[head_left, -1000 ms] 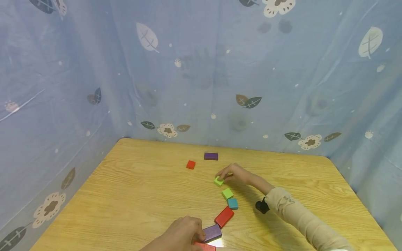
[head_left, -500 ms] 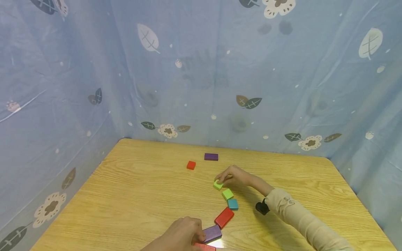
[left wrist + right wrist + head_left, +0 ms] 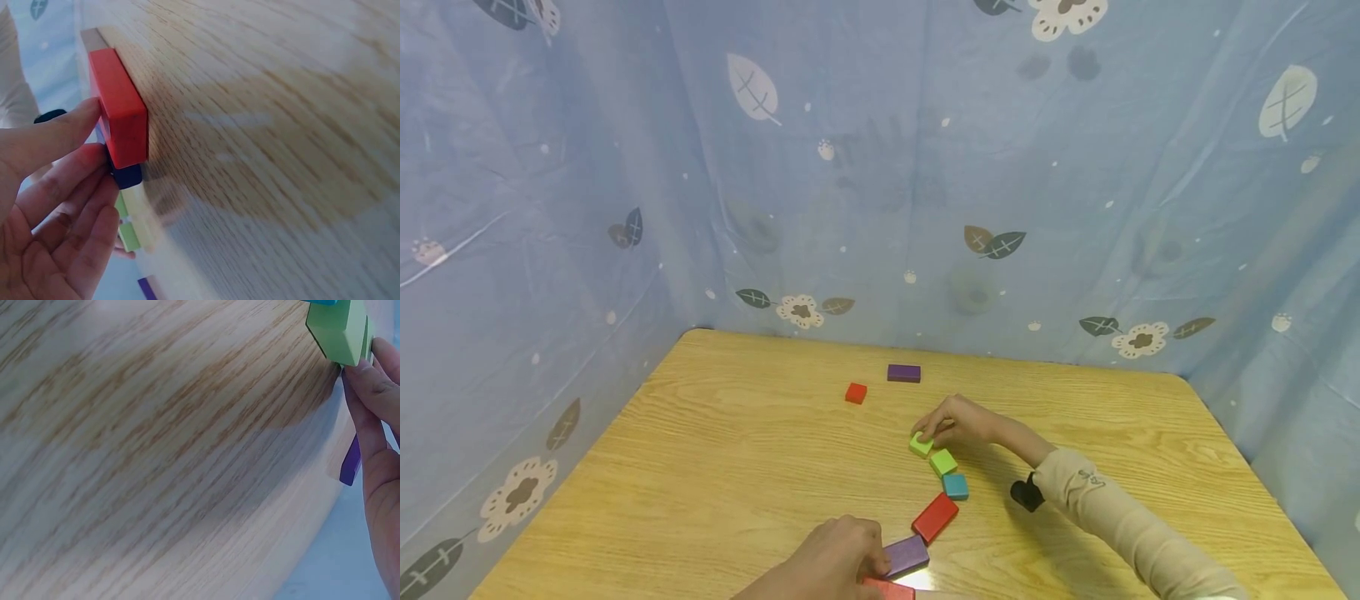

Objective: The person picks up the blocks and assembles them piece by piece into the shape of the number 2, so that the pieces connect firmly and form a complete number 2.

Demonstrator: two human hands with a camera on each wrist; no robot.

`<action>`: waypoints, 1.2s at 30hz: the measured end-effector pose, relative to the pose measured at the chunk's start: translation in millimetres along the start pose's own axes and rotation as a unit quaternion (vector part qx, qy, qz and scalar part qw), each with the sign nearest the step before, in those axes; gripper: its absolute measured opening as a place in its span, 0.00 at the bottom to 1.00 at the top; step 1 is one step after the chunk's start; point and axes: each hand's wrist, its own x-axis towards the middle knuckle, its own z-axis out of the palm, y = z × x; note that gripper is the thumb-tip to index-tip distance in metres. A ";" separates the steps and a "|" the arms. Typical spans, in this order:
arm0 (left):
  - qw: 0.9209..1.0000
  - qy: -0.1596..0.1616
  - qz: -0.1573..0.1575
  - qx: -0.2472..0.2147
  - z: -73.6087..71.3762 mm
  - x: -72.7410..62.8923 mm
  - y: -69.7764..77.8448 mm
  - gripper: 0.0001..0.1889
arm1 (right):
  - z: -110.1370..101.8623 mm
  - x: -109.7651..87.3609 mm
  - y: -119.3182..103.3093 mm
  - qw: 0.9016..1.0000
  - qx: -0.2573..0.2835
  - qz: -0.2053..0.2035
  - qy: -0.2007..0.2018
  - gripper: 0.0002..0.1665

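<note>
My left hand (image 3: 838, 554) is at the near edge of the head view, its thumb on a red block (image 3: 119, 100) and fingertips at the adjoining purple block (image 3: 907, 557). In the left wrist view, the thumb and index finger sit along the red block's upper side. Farther off, my right hand (image 3: 961, 419) pinches a light green block (image 3: 921, 445) between thumb and fingers. It stands right beside a second green block (image 3: 943, 462). A blue block (image 3: 956, 487) and another red block (image 3: 936, 517) continue the curved row toward the left hand.
Toward the back of the wooden table (image 3: 737, 433) lie a small red block (image 3: 856, 393) and a dark purple block (image 3: 904, 373). A black object (image 3: 1026, 493) hangs at the right wrist. Patterned blue curtains (image 3: 865, 167) surround the table's back and sides.
My right hand has drawn the green block slightly nearer, closing the gap to the second green block. The left hand stays in place on the red and purple blocks.
</note>
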 end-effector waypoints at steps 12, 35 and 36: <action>1.000 0.008 0.015 0.022 -1.2 -0.5 -0.7 0.11 | 1.1 -1.6 -4.2 1.000 -0.006 0.003 -0.004 0.11; 1.000 -0.007 -0.004 -0.002 -1.0 1.0 1.0 0.12 | -16.4 -7.1 -3.3 0.996 -0.036 0.023 0.081 0.15; 1.000 -0.010 -0.005 -0.003 -1.0 1.4 1.0 0.12 | -22.0 -7.6 -3.5 0.994 -0.016 0.035 0.098 0.15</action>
